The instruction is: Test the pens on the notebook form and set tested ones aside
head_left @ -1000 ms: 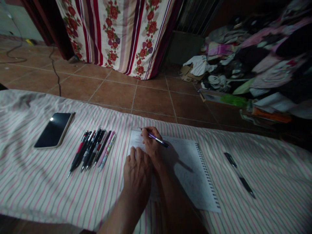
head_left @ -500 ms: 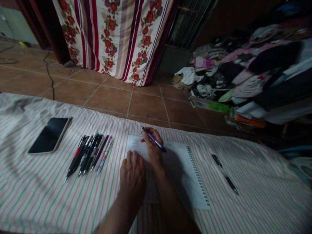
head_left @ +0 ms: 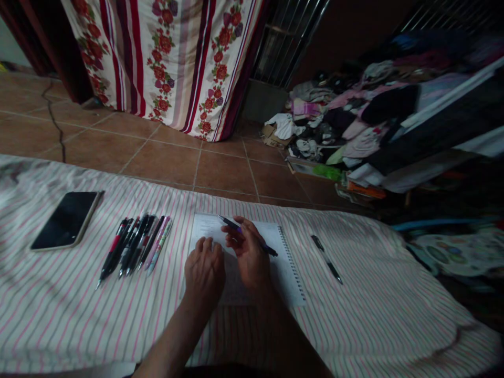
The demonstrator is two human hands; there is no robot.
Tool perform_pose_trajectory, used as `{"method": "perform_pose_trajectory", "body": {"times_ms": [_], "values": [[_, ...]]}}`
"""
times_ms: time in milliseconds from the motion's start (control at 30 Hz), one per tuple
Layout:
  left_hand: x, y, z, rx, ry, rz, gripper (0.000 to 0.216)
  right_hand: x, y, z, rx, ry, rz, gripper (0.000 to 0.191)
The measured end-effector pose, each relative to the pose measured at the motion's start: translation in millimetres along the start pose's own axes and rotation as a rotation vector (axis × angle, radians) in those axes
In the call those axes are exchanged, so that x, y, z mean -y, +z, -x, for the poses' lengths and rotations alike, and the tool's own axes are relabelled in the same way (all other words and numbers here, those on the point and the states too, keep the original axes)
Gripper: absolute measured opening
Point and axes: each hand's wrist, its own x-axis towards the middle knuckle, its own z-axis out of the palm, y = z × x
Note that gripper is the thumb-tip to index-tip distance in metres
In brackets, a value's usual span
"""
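Observation:
A white spiral notebook [head_left: 280, 247] lies open on the pink-striped cloth [head_left: 71, 315]. My right hand [head_left: 247, 252] is closed round a purple pen [head_left: 236, 228] and is lifted slightly over the page, with the pen lying nearly flat. My left hand [head_left: 203, 273] rests palm down on the left part of the notebook, fingers stretched out. A row of several pens [head_left: 134, 249] lies left of the notebook, and one black pen [head_left: 326, 259] lies alone on its right.
A dark phone [head_left: 65, 219] lies at the far left of the cloth. Beyond the cloth is brown tiled floor [head_left: 165, 157], a floral striped curtain [head_left: 165, 58], and a heap of clothes and clutter [head_left: 354, 121] at the right.
My right hand has drawn back from the top of the page and tipped the pen flatter. The view has swung right, so everything sits further left in the picture.

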Motion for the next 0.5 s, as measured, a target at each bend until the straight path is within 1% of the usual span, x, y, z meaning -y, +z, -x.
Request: {"method": "perform_pose_trajectory", "body": {"times_ms": [67, 100, 167, 200, 267, 333, 400, 500], "values": [[-6.0, -0.2, -0.2, -0.014, -0.05, 0.169, 0.027, 2.5, -9.1, 14.6, -0.078, 0.015, 0.013, 0.023], [-9.5, 0.6, -0.4, -0.022, -0.097, 0.282, 0.026, 3.0, -14.1, 20.8, -0.113, 0.012, 0.036, 0.022], [-16.9, 3.9, -0.9, -0.021, -0.215, 0.573, 0.025, 3.0, -23.6, 30.8, -0.176, -0.022, 0.111, 0.023], [-20.7, 5.9, -1.2, 0.003, -0.279, 0.755, 0.026, 2.9, -27.7, 34.5, -0.187, -0.033, 0.142, 0.024], [-28.1, 9.6, -1.8, 0.075, -0.358, 1.12, 0.029, 2.6, -34.2, 39.9, -0.198, -0.056, 0.174, 0.026], [-34.9, 12.0, -2.1, 0.105, -0.391, 1.378, 0.031, 2.5, -38.4, 43.1, -0.189, -0.064, 0.175, 0.025], [-40.7, 13.1, -2.4, 0.091, -0.41, 1.52, 0.032, 2.1, -41.6, 44.8, -0.158, -0.054, 0.172, 0.023], [-46.8, 14.1, -3.3, 0.074, -0.444, 1.628, 0.033, 0.6, -47.7, 44.7, -0.112, -0.045, 0.19, 0.022]]}}
